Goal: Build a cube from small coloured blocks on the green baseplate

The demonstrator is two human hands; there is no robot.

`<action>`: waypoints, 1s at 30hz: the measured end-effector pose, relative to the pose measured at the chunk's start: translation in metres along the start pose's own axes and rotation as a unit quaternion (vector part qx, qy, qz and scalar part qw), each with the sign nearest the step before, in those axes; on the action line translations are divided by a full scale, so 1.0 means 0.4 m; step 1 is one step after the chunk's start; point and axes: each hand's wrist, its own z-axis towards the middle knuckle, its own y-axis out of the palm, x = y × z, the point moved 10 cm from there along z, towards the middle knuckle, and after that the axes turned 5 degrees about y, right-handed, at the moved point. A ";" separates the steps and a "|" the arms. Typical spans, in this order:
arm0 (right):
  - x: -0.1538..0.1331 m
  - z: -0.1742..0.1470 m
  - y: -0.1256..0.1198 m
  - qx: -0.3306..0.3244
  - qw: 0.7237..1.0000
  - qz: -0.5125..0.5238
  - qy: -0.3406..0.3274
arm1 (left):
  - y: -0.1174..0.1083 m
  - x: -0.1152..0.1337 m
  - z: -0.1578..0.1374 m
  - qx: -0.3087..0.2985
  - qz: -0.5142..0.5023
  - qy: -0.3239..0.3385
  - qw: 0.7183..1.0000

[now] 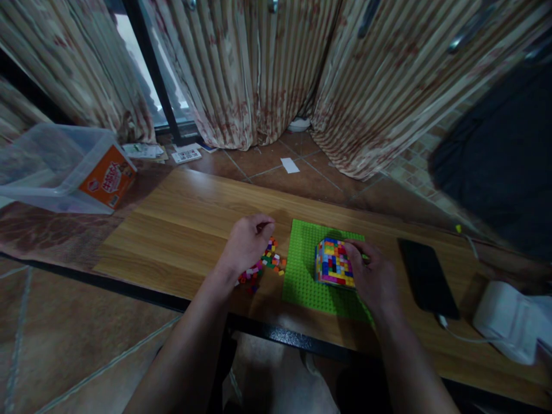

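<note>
Two bare hands work with small toy building bricks on a wooden table, seen from above by the person's own head camera.

The left hand (248,244) rests on a loose pile of multicoloured bricks (267,263), its fingers curled inward over them; whether it pinches a brick cannot be told. Just to the right lies a green baseplate (304,270), flat on the wooden table (181,224). A multicoloured brick block (333,263) stands on the baseplate, and the right hand (373,279) grasps its right side, fingers wrapped on the top edge. Further right, a black phone (426,277) lies flat with a white cable (459,336) at its near end, beside a white box (504,319). At far left a clear plastic tub (60,167) with an orange label lies tipped on its side. Striped curtains (267,69) hang behind over a tiled floor (276,161).
</note>
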 end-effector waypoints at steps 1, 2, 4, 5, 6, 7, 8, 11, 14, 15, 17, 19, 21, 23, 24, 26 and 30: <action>0.002 0.001 0.000 0.001 1.000 0.004 0.005 | 0.000 0.001 0.000 0.000 0.001 0.000 1.000; 0.004 0.002 0.001 0.001 1.000 0.008 0.010 | 0.001 0.001 0.000 0.000 0.002 0.002 1.000; 0.006 0.003 0.003 -0.002 1.000 0.013 0.017 | 0.003 0.001 0.000 -0.003 0.003 0.004 1.000; 0.007 0.004 0.005 -0.004 1.000 0.014 0.020 | 0.005 0.000 0.000 -0.005 0.005 0.005 1.000; 0.008 0.005 0.006 -0.007 1.000 0.016 0.022 | 0.006 -0.001 0.000 -0.008 0.008 0.005 1.000; 0.010 0.006 0.007 -0.010 0.999 0.018 0.025 | 0.006 -0.002 0.000 -0.008 0.011 0.006 1.000; 0.013 0.006 0.006 -0.012 0.999 0.021 0.030 | 0.006 -0.003 0.000 -0.008 0.014 0.008 1.000; 0.027 0.006 0.001 -0.015 0.998 0.036 0.054 | 0.004 -0.003 0.000 -0.009 0.016 0.011 1.000; 0.019 0.004 -0.038 0.040 0.997 0.050 0.045 | -0.001 -0.002 0.000 -0.007 0.015 0.010 1.000; 0.007 0.000 -0.059 0.075 0.995 0.053 0.029 | -0.003 -0.001 0.000 -0.005 0.016 0.009 1.000; -0.021 -0.017 -0.099 0.147 0.987 0.070 -0.009 | -0.005 0.000 -0.001 -0.002 0.016 0.008 1.000; -0.056 -0.044 -0.120 0.192 0.976 0.089 -0.046 | -0.008 -0.001 -0.002 0.001 0.015 0.006 1.000; -0.102 -0.077 -0.119 0.200 0.971 0.093 -0.088 | -0.011 -0.002 -0.002 0.003 0.017 0.006 1.000; -0.158 -0.114 -0.095 0.171 0.972 0.090 -0.136 | -0.016 -0.004 -0.002 0.005 0.021 0.007 1.000; -0.189 -0.132 -0.074 0.140 0.972 0.091 -0.165 | -0.020 -0.006 -0.002 0.007 0.024 0.007 1.000; -0.246 -0.171 -0.022 0.072 0.968 0.079 -0.228 | -0.031 -0.011 -0.001 0.015 0.031 0.005 0.999; -0.274 -0.216 0.126 -0.103 0.960 0.043 -0.258 | -0.054 -0.022 0.000 0.035 0.061 -0.003 0.998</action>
